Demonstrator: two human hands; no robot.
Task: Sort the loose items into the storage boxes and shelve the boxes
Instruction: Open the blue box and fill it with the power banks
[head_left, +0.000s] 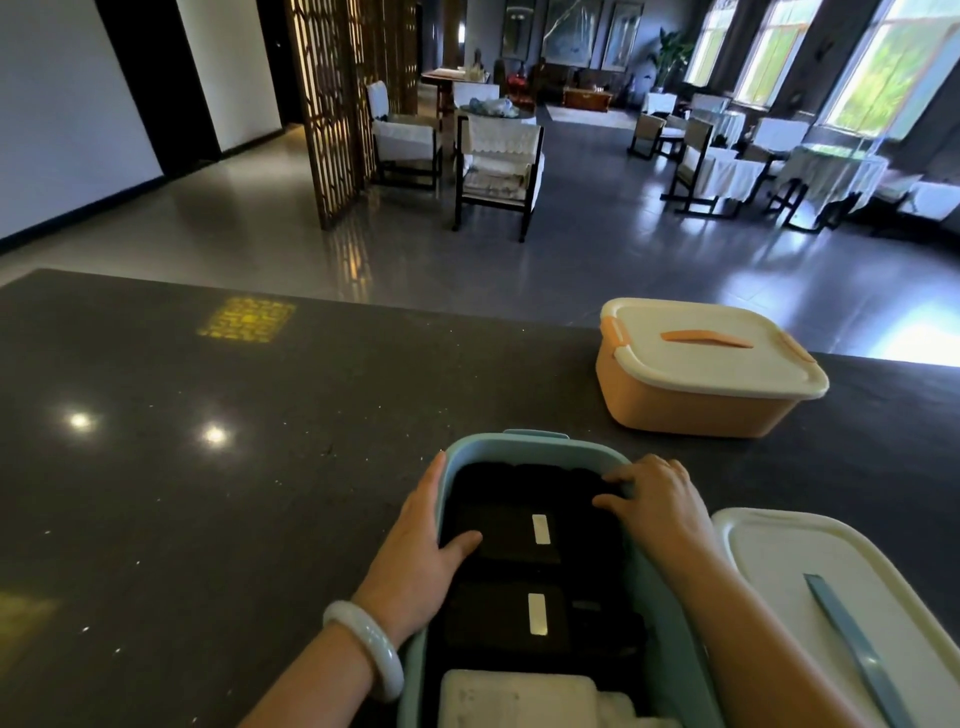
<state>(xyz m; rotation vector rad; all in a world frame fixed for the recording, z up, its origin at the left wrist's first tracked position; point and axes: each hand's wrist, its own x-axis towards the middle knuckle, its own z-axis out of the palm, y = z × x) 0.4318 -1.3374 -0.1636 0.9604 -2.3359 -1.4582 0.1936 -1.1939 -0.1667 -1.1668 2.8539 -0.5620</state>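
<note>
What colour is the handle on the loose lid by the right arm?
Blue, on the cream lid; its handle shows in the head view.

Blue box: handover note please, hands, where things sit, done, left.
Left hand: on the left rim of the blue box, thumb on a dark folded item inside.
Right hand: fingers curled on the dark items near the far right corner.
Blue box is open, packed with dark items and a white one nearest the person. Its white lid lies on the counter to the right.
Orange box: lidded, far right.
Done: orange box closed, blue box filled.
Left: lid the blue box, shelve both.
</note>
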